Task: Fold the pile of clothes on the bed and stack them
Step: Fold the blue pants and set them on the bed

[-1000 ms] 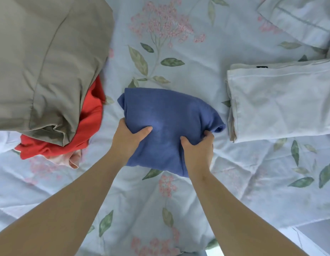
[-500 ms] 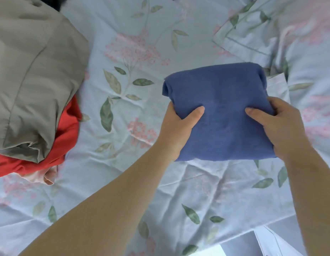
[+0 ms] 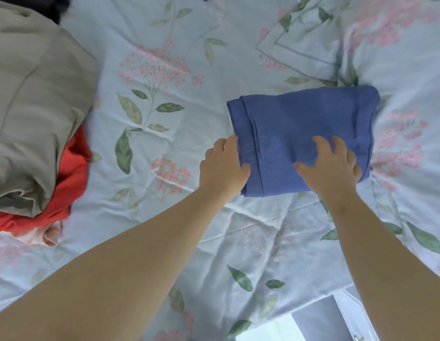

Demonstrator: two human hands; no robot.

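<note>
A folded blue garment lies flat on the floral bed sheet, right of centre. A thin white sliver shows under its left edge; what lies beneath is hidden. My right hand rests on top of its near part with fingers spread. My left hand is against its left edge, the thumb touching the cloth and the fingers loosely bent beside it. The unfolded pile sits at the left: a beige garment over a red one and a pale pink piece.
A matching floral pillow lies at the back right, just beyond the blue garment. The bed's near edge and a strip of floor show at the bottom right. Something dark peeks out at the top left.
Both hands carried the blue garment to the right and set it down over the white folded piece. The right hand went from gripping it to lying flat on top; the left loosened at the edge.
</note>
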